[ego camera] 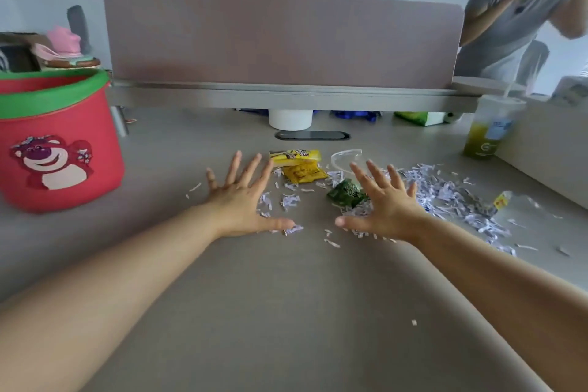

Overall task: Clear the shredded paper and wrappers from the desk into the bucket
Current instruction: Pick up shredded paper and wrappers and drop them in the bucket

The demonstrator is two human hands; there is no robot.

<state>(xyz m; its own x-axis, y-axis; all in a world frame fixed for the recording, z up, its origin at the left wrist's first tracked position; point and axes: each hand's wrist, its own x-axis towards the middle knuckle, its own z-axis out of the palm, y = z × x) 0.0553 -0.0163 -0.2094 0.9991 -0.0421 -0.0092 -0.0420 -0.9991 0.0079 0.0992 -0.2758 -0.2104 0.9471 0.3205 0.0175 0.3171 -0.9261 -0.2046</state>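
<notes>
Head view, itemised. Desk (286, 296): smooth grey-beige top, matte, backed by a mauve fabric divider (280, 38). Shredded paper (445, 197): thin white strips, thickest right of centre, thinning leftward. Wrappers: two crinkled yellow ones (299, 165) at the far edge of the litter, one green (346, 194) just beside my right grip (385, 207). Clear plastic scrap (345, 157) beyond it. My left grip (241, 197) and right grip: both flat, fingers spread, holding nothing, over the strips. Bucket (60, 143): red, soft-looking, green rim, pink bear emblem, far left; interior hidden. Cup (490, 127): clear, yellow-green drink, far right.
</notes>
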